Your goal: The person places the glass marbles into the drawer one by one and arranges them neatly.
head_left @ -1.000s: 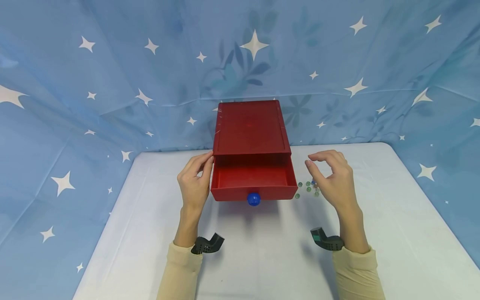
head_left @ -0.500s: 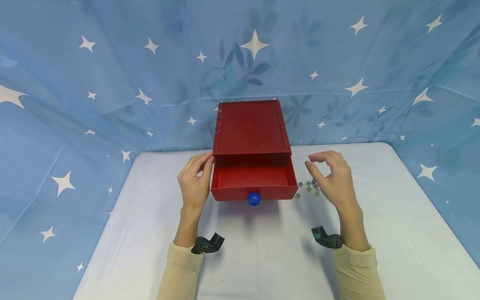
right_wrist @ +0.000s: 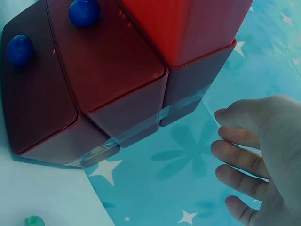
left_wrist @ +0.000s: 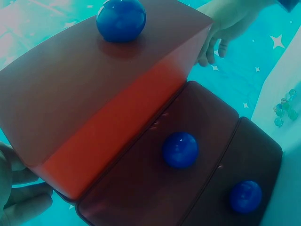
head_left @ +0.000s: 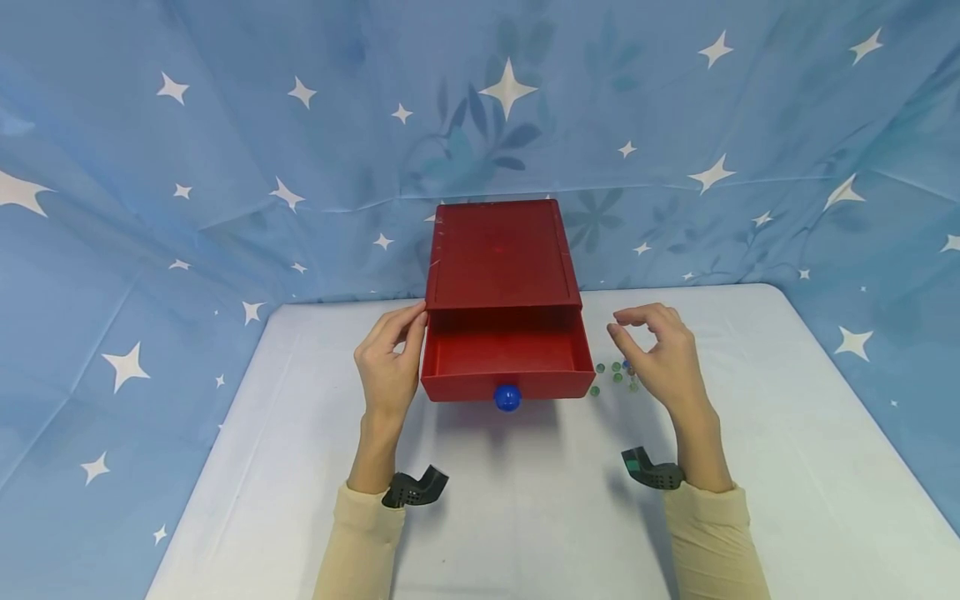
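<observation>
A red drawer cabinet [head_left: 502, 254] stands at the back of the table. Its top drawer [head_left: 510, 385] is pulled out, and the drawer's bare red floor shows. A blue round knob [head_left: 507, 398] sits on its front. Below it, the left wrist view shows a middle drawer [left_wrist: 141, 174] and a bottom drawer [left_wrist: 258, 155], both closed. My left hand [head_left: 390, 358] is at the cabinet's left side, fingertips at its front edge; whether they press is unclear. To the right, my right hand [head_left: 663, 354] hovers apart from the cabinet, fingers loosely bent, holding nothing.
Several small glass marbles [head_left: 617, 377] lie on the white table [head_left: 525, 517] between the cabinet and my right hand, partly hidden by it. A blue star-patterned cloth [head_left: 337, 150] hangs behind the table. Clear tape [right_wrist: 141, 125] runs along the cabinet's side.
My right hand has drifted very slightly left, toward the cabinet. The left hand, the drawer and the marbles look unchanged.
</observation>
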Tool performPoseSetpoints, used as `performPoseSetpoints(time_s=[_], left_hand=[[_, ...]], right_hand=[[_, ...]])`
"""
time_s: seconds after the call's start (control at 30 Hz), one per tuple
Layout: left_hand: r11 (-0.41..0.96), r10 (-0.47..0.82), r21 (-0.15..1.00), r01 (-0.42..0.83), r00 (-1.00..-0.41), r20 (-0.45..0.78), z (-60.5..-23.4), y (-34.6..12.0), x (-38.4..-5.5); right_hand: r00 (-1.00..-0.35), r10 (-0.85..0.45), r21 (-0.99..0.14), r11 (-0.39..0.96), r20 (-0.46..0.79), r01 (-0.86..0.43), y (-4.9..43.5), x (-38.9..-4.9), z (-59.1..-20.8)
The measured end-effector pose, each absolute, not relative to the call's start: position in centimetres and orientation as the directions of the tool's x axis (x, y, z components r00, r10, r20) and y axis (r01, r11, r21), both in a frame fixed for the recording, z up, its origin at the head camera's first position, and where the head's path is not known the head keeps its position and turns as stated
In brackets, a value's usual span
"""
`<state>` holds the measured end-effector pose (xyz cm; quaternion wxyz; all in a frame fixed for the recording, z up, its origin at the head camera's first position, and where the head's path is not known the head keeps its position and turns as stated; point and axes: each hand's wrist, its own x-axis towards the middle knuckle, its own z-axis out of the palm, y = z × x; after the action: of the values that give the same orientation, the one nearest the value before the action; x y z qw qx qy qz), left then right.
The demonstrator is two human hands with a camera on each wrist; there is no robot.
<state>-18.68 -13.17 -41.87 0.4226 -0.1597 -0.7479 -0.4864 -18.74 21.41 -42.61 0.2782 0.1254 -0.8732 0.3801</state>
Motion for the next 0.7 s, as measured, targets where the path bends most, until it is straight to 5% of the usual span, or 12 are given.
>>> performPoseSetpoints(time_s=[0.7], left_hand=[[0.472, -0.172, 0.595, 0.65, -0.594, 0.786, -41.8, -13.1, -18.7]], right_hand=[[-0.857, -0.042, -0.62, 0.672, 0.514, -0.405, 21.8, -19.3, -43.7]])
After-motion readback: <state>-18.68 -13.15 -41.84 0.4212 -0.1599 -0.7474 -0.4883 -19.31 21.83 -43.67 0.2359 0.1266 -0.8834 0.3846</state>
